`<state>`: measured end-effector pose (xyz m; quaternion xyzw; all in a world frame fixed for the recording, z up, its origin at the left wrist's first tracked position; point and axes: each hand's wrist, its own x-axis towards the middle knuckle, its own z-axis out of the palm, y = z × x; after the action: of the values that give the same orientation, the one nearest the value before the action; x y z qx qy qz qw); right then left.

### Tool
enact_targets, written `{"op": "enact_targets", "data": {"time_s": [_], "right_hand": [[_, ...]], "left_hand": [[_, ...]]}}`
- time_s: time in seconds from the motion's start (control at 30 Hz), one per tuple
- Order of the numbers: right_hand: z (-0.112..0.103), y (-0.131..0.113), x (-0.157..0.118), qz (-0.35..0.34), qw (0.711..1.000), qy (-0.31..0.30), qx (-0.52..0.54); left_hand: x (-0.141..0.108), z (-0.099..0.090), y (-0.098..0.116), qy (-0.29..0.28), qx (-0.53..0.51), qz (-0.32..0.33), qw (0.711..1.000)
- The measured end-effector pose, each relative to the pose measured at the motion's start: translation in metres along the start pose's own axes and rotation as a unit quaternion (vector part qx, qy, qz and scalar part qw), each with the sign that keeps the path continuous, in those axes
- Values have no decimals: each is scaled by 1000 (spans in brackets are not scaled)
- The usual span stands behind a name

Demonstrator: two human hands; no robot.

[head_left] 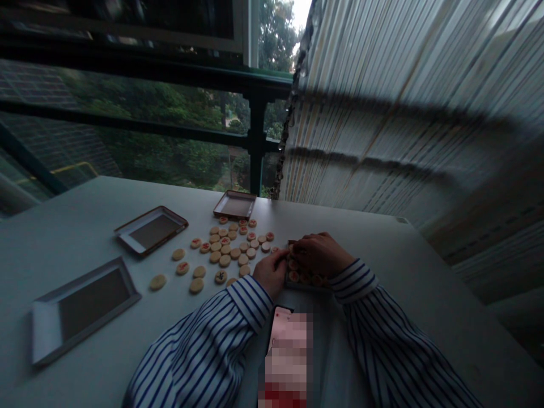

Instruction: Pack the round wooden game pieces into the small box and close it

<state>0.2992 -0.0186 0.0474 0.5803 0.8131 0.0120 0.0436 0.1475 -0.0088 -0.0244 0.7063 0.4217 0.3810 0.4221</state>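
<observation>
My left hand (272, 273) is at the left side of a small open box (308, 288), its fingers closed together by the box's edge; what they hold is hidden. Over the back of the same box, my right hand (321, 253) has its fingers bent downward, and I cannot make out what is between them. Round Chinese chess pieces (305, 278) with red markings lie in a row along the near side of the box. To the left, many loose Chinese chess pieces (225, 260) are spread on the table, some blank side up, some showing red characters, one a black character.
Shallow trays lie on the white table (161, 334): a large one (127, 272) at left, a smaller one (181, 222) behind it and another (236, 216) at the back. A phone (280, 326) lies between my forearms. A string curtain (361, 124) hangs at right, before green railings (257, 136).
</observation>
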Motion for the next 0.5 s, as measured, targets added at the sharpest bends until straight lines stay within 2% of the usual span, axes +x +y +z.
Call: {"op": "enact_targets", "data": {"time_s": [0.5], "right_hand": [[0, -1, 1, 5, 1000, -15, -15]], "left_hand": [[0, 1, -1, -3, 30, -14, 999]]}}
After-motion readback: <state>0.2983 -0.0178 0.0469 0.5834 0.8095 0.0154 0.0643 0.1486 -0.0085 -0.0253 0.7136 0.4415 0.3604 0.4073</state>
